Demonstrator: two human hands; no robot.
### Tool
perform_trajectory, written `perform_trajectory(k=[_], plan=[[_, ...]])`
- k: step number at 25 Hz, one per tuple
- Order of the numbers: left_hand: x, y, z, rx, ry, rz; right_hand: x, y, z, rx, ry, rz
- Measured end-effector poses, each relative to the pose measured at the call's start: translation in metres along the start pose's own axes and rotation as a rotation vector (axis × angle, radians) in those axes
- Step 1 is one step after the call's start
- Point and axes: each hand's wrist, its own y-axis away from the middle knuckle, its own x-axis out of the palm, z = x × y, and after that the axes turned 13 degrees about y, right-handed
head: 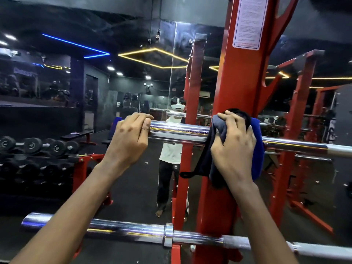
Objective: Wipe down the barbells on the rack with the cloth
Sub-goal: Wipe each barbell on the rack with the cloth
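While we are facing the red upright (242,82) of the rack, dumbbells (32,145) are sitting on their own stand well to its left. Nearer the upright, our left hand (131,138) is curling round the end of the upper barbell (179,128), fingers over the top and thumb against the chrome, steadying it. Just left of the upright and partly in front of it, our right hand (234,145) is clutching the dark-and-blue cloth (257,147), bunching it over the same bar. That bar is crossing the upright and running on to its right; a lower barbell (123,228) is lying across the upright further down. We are judging both bars heavy, stiff and slick, so we are leaving them racked and only bracing them. The cloth is looking soft and limp, so we are judging it best wrapped right round the shaft and gripped through the folds.
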Motion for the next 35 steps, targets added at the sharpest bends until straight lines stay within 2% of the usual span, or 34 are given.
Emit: perform_trajectory(k=[5,9,12,15,18,20,21,23,25,27,32,35], plan=[[-0.001,0.002,0.003,0.009,0.089,0.022,0.015,0.046,0.016,-0.100,-0.055,-0.045],[-0.002,0.003,0.002,0.011,0.117,0.031,0.016,0.018,0.026,-0.150,-0.078,-0.016],[-0.006,0.002,0.005,0.022,0.149,0.060,0.019,-0.002,0.030,-0.114,-0.070,-0.061],[-0.010,-0.001,0.008,0.013,0.211,0.114,0.032,0.026,0.036,-0.099,-0.035,-0.120],[-0.010,-0.001,0.009,0.007,0.243,0.128,0.040,0.064,0.040,-0.211,-0.017,-0.096],[-0.009,0.000,0.009,0.016,0.236,0.117,0.034,0.057,0.029,-0.280,0.032,-0.099],[-0.009,0.000,0.008,0.015,0.231,0.121,0.030,0.047,0.021,-0.274,0.084,-0.126],[-0.008,0.001,0.008,0.015,0.228,0.118,0.020,0.024,0.008,-0.150,0.141,-0.197],[-0.006,0.001,0.009,0.014,0.226,0.100,0.019,0.011,0.011,-0.047,0.115,-0.209],[-0.002,0.001,0.011,0.026,0.237,0.078,0.026,0.011,0.028,-0.035,0.092,-0.199],[0.004,0.002,0.014,0.054,0.255,0.022,0.048,0.027,0.080,-0.178,0.043,-0.191],[0.001,0.002,0.015,0.082,0.270,0.028,0.050,0.028,0.070,-0.281,0.086,-0.188]])
